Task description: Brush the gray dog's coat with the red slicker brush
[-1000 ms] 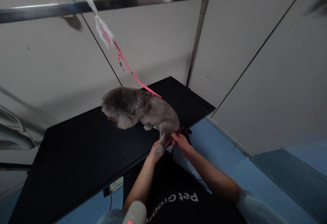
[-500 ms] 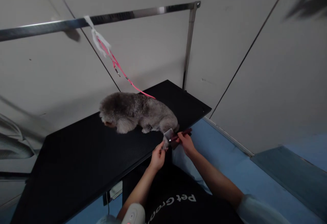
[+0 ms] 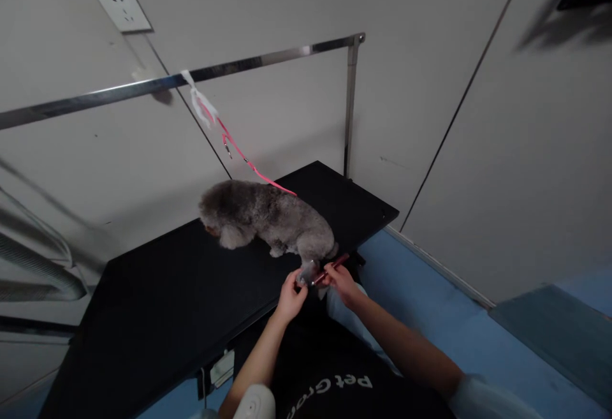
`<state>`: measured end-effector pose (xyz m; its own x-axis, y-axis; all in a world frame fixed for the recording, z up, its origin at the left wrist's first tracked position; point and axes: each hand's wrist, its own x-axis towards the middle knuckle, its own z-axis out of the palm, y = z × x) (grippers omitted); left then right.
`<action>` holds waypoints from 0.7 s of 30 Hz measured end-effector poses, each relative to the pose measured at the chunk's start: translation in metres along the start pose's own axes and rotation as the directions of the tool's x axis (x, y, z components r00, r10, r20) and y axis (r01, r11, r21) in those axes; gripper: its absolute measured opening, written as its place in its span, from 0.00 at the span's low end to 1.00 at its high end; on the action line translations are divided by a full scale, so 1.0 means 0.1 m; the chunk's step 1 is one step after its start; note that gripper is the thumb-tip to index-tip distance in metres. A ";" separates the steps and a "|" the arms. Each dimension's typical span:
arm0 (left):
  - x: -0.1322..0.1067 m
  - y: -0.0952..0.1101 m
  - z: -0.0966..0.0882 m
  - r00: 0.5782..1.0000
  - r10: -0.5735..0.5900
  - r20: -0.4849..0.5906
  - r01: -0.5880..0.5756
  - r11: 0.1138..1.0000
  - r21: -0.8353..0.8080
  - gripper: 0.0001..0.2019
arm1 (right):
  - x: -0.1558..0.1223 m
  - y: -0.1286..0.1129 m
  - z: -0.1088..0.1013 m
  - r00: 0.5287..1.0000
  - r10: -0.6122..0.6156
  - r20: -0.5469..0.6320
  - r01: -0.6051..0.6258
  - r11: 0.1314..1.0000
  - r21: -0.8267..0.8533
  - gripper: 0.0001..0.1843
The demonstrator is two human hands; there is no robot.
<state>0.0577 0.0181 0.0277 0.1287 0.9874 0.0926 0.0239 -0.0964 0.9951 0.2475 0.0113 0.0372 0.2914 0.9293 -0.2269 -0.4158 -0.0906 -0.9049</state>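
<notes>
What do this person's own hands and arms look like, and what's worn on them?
The left hand and right hand are bare, without gloves; no watch shows at either wrist. A loose, pale blue sleeve starts around the right elbow, and only a sliver of the left sleeve is visible.

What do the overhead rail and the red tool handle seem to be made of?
The rail: polished metal, probably steel; it shows bright and dark reflections. The tool handle: smooth plastic or painted wood, perhaps; its slight shine fits either.
</notes>
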 end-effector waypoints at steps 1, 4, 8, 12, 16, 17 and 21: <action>0.05 0.02 0.03 1.000 0.013 -0.001 -0.013 1.000 0.026 0.15 | 0.00 0.00 -0.01 1.000 0.002 -0.026 -0.002 1.000 0.013 0.25; 0.19 0.06 0.13 0.995 0.056 -0.081 -0.058 0.998 -0.027 0.09 | 0.00 0.00 -0.02 0.994 -0.043 -0.098 0.050 0.997 0.066 0.24; 0.23 0.11 0.21 0.979 -0.120 -0.163 0.043 0.909 -0.414 0.14 | -0.04 -0.03 0.03 0.997 0.054 0.058 -0.059 0.994 0.086 0.23; 0.12 0.20 0.21 0.918 -0.323 -0.232 0.077 0.716 -0.694 0.16 | -0.15 -0.09 0.13 0.990 -0.051 -0.134 0.074 0.982 0.176 0.23; 0.00 0.36 0.17 0.888 -0.348 -0.301 0.059 0.734 -0.676 0.13 | -0.34 -0.08 0.25 0.975 0.030 0.220 -0.053 0.994 0.097 0.21; -0.02 0.40 0.17 0.885 -0.354 -0.302 0.059 0.729 -0.682 0.12 | -0.37 -0.07 0.26 0.966 0.045 0.254 -0.069 0.994 0.085 0.21; -0.07 0.44 0.16 0.885 -0.392 -0.252 0.093 0.679 -0.728 0.09 | -0.45 -0.04 0.28 0.994 -0.102 0.043 0.095 0.987 0.133 0.21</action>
<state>0.0734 0.0051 0.0705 -0.1454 0.9431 -0.2990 -0.6935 0.1184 0.7107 0.2116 -0.0202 0.0615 0.2951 0.9481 -0.1183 -0.4967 0.0465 -0.8666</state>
